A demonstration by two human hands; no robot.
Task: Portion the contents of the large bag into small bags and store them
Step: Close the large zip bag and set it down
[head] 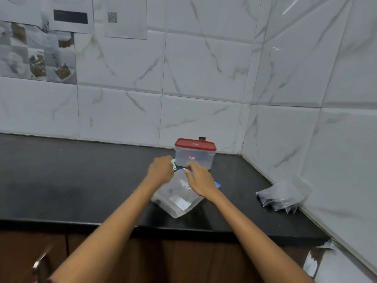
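2 bare forearms reach over the black desk [61,180] set in a white marble-tiled corner. The large bag [177,198] lies flat at the front edge; the right hand [201,181] pinches its top. The blurred left hand [160,170] is curled, contents unclear. Small filled bags [282,198] lie by the right wall, behind them a red-lidded box [194,153].

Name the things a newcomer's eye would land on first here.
Two hands, left and right, meet over a large clear plastic bag of dark contents mid-counter. Behind stands a red-lidded clear plastic box. A pile of small filled clear bags lies by the right wall.
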